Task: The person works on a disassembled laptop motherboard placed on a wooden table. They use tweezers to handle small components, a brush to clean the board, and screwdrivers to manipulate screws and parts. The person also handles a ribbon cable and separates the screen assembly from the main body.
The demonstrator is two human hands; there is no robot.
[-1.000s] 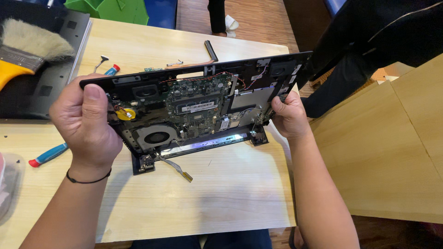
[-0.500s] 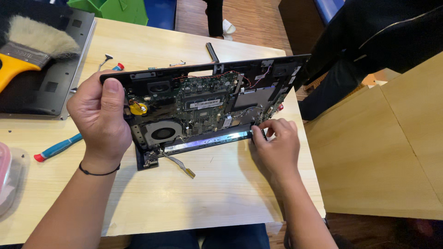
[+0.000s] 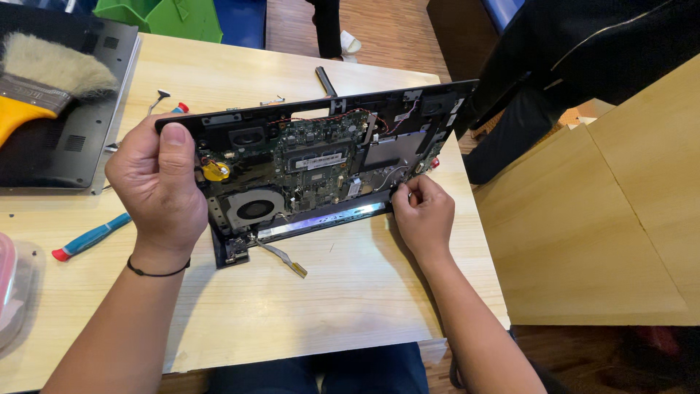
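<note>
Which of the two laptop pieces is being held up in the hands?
The opened laptop base with its bare circuit board and fan; the other, a dark cover panel, lies flat under a brush.

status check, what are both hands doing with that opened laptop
Left hand grips the opened laptop at its left end, tilted up. Right hand pinches at its lower right corner. Loose ribbon cable lies below it.

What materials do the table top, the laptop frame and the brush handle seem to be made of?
The table top looks like pale wood or a wood laminate, matt, with fine straight grain lines. The laptop frame, held by the left hand and touched by the right hand, looks like black moulded plastic with a dull sheen. The brush handle seems glossy yellow plastic, though painted wood is possible.
</note>
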